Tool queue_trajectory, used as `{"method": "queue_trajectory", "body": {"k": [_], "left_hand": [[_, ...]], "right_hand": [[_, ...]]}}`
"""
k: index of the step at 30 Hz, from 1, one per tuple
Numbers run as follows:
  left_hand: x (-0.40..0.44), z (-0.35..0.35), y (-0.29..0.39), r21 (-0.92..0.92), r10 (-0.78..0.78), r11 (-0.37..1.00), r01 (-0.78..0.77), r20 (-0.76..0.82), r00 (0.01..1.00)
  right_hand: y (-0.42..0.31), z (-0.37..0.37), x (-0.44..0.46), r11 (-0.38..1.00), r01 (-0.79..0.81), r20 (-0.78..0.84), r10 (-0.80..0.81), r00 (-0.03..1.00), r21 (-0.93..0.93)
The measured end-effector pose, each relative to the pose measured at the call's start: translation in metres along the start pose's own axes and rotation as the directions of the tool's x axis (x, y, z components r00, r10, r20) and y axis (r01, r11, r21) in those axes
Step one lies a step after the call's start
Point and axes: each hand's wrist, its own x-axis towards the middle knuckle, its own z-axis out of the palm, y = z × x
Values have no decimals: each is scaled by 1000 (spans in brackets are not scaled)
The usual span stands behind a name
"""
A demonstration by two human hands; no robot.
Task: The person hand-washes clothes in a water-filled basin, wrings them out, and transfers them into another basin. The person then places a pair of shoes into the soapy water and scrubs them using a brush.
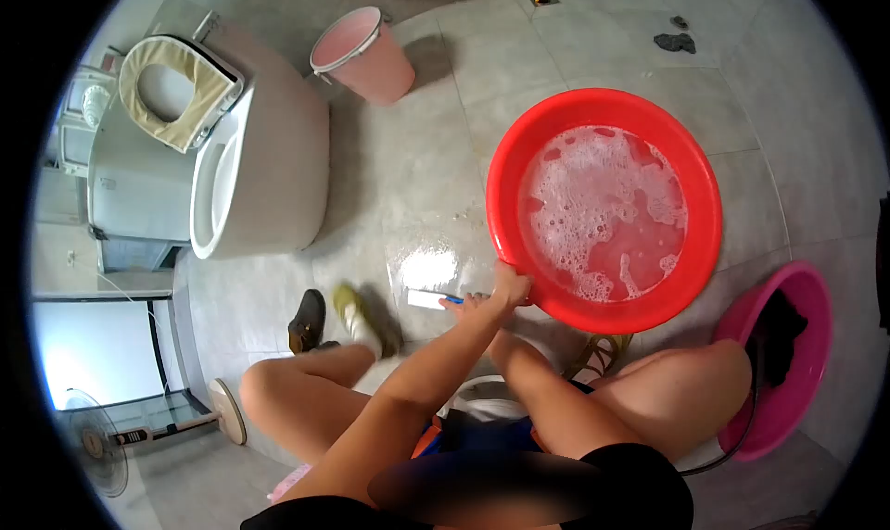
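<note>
A large red basin (603, 323) of foamy water stands on the floor right of centre. My left hand (512, 285) is closed on its lower left rim, with the forearm crossing over my right one. Below and left of it, my right hand (469, 305) holds the blue end of a flat white and blue object (427, 299), possibly a brush, low over or on the wet floor. The left forearm partly hides my right wrist.
A pink bucket (375, 67) and a white toilet (278, 159) stand at the upper left. At the right is a magenta basin (814, 345) with dark cloth. Shoes (308, 321), a fan (93, 442) and a grey cloth (675, 43) are also in view.
</note>
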Motion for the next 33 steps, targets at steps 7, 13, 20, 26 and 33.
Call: {"method": "queue_trajectory", "body": {"k": [7,13,20,26,33], "left_hand": [[26,14,-16,407,262,868,-283,109,959],[48,57,-5,180,187,960,-213,149,971],[97,126,16,119,203,966,-230,208,957],[131,111,82,309,262,844,-439,477,839],[178,-117,185,310,675,680,-665,92,732]], "right_hand": [[31,-34,29,992,-122,-85,119,989,-24],[48,-40,49,998,-67,-8,67,998,13],[80,-48,45,984,160,104,-167,980,75],[211,-96,162,875,-373,157,433,887,-307],[224,-99,160,898,-324,-87,313,946,-299]]}}
